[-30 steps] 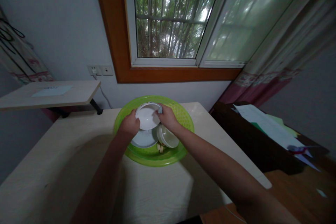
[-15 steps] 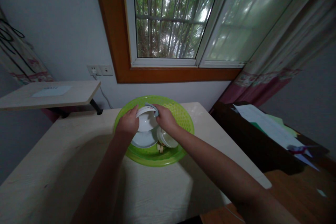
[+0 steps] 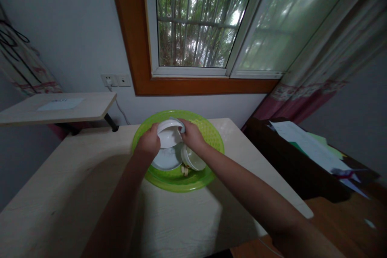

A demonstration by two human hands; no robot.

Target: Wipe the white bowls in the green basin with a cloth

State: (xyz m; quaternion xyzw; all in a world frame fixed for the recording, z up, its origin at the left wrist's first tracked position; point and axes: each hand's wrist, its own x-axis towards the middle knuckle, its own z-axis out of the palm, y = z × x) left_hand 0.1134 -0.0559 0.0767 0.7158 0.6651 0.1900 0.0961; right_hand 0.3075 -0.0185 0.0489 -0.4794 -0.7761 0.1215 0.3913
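Note:
A white bowl (image 3: 169,138) is held tilted over a green plastic basin (image 3: 178,187), its inside toward me. My left hand (image 3: 148,142) is closed on the bowl's left side. My right hand (image 3: 191,134) presses a thin grey-blue cloth (image 3: 182,125) against the bowl's rim at the upper right, fingers closed on it. Below the bowl, a white plate (image 3: 167,160) lies in the basin. Beside it a second bowl (image 3: 195,160), cream-white, rests tipped on its side. A few small light-wooden pieces (image 3: 184,169) stick out near that bowl; their kind is unclear.
The basin stands on a pale wooden table (image 3: 181,217) against the wall below a window (image 3: 199,20). A raised shelf (image 3: 90,107) with a paper on it is at the left. Papers (image 3: 305,145) lie on dark furniture at the right.
The bowl has tilted a little, showing more of its inside. My right hand and the cloth have shifted slightly along its rim.

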